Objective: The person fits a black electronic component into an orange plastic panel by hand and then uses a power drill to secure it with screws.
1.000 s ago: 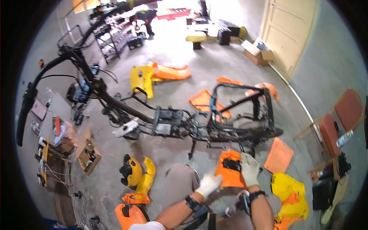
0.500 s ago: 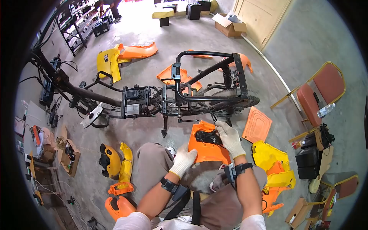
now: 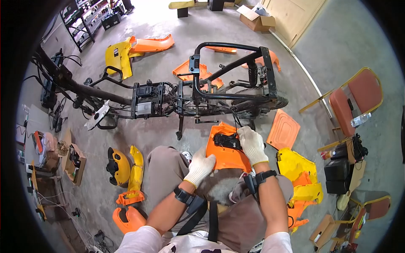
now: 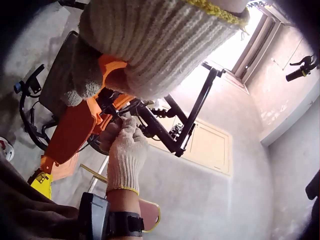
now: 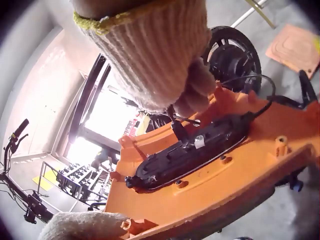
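Note:
An orange plastic panel (image 3: 230, 158) with a black lamp-like unit (image 3: 228, 141) on its inner face is held above the lap in the head view. My gloved left hand (image 3: 200, 165) grips the panel's left edge, thumb over it. The gloved right hand (image 3: 252, 145) is at the unit's right end, fingers curled round a thin black cable. In the right wrist view the right hand's fingers (image 5: 192, 95) pinch the cable near a small connector above the black unit (image 5: 190, 152). The left wrist view shows the left hand (image 4: 145, 50) close up and the right hand (image 4: 127, 150) beyond.
A bare black scooter frame (image 3: 147, 105) stands just ahead. Around it on the floor lie an orange square cover (image 3: 283, 129), yellow panels (image 3: 297, 166), a yellow helmet-shaped part (image 3: 120, 166) and further orange parts. Red chairs (image 3: 344, 111) and a black box (image 3: 337, 173) are at right.
The head view has swung down and right, then steadied. Both hands keep holding the orange panel and cable, the left hand now settled on the panel's edge.

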Available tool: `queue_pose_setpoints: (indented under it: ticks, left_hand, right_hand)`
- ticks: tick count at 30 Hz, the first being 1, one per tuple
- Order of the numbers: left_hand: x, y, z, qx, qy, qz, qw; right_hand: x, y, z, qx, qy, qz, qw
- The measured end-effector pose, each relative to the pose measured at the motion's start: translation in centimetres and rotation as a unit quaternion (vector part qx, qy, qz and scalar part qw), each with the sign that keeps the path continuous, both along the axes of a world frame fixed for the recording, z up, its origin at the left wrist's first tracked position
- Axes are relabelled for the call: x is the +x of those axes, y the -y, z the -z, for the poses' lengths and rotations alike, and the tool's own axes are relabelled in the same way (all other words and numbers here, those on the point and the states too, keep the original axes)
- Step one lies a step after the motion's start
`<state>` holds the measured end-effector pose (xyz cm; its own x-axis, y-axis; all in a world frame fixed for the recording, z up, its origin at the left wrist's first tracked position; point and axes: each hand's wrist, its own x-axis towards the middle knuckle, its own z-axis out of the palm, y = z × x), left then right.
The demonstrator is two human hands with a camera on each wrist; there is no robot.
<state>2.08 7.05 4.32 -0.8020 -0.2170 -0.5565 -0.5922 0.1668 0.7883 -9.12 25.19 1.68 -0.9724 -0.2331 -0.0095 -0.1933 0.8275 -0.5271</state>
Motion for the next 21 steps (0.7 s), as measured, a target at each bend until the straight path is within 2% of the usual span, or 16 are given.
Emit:
queue_pose_setpoints:
  ticks: [6,9,12,14,18,20,21]
  left_hand:
    - [0.0,0.1,1.7,-0.015,-0.025,0.012,1.0]
    - [0.0,0.0,3.2,-0.046,-0.041,0.014,0.998]
    - [-0.2,-0.1,2.8,-0.035,-0.067,0.004,0.997]
    - [-0.2,-0.1,1.9,0.006,-0.021,0.003,1.0]
    - [-0.1,0.2,2.0,0.03,-0.014,-0.006,0.999]
    - [-0.1,0.3,3.4,-0.037,-0.071,0.016,0.997]
    - [-0.1,0.4,2.7,-0.033,-0.072,0.011,0.997]
  right_hand:
    - [0.1,-0.3,-1.2,0.004,0.01,-0.016,1.0]
    - [-0.1,-1.0,-1.4,0.002,-0.003,-0.057,0.998]
    - [-0.5,-1.0,-2.3,0.066,0.001,-0.098,0.993]
    - [-1.0,-0.8,-2.6,0.169,0.003,-0.118,0.979]
    - [-1.7,0.0,-3.5,0.249,0.021,-0.151,0.957]
    - [-2.1,0.5,-3.8,0.265,0.037,-0.149,0.952]
    - [-2.2,0.7,-4.0,0.269,0.035,-0.154,0.95]
